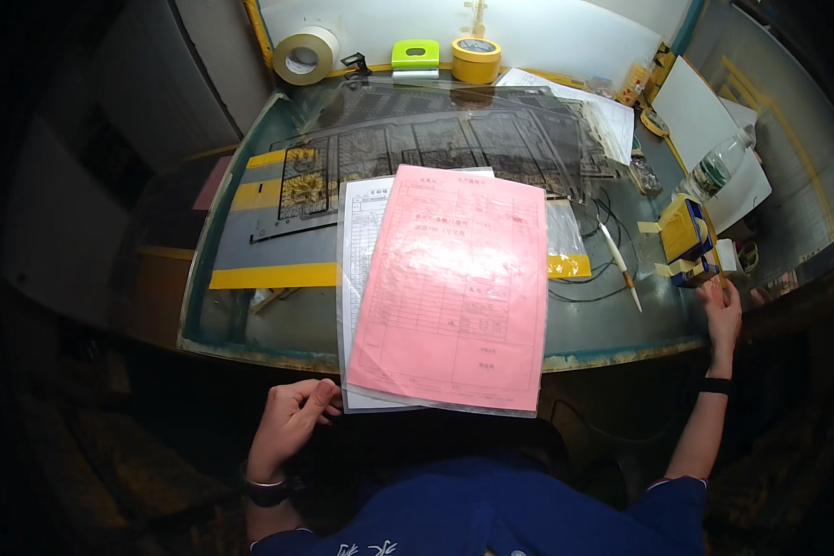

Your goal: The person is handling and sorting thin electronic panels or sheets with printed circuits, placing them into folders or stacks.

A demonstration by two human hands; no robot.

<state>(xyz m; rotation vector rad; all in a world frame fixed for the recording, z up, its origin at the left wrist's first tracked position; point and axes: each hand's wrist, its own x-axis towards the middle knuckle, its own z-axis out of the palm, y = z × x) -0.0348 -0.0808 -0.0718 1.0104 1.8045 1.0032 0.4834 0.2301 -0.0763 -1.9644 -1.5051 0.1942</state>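
Observation:
A pink printed form in a clear sleeve (pixel 449 296) lies over a white printed sheet (pixel 354 278), both jutting past the table's front edge. Beside their lower left corner is my left hand (pixel 296 417), its fingers curled and thumb bent in; whether it grips the sleeve's edge cannot be made out. At the table's right edge, my right hand (pixel 721 315) has its fingers bent at the near end of a yellow and dark blue box (pixel 686 232) with short yellow tabs sticking out. What those fingers hold, if anything, is hidden.
Dark transparent films (pixel 417 139) cover the glass-topped table (pixel 621 338). A white pen-like tool (pixel 621 264) lies by a black cable. Behind stand a tape roll (pixel 306 56), a green hole punch (pixel 415 57) and a yellow tape roll (pixel 476 60). A clear bottle (pixel 718 167) lies at right.

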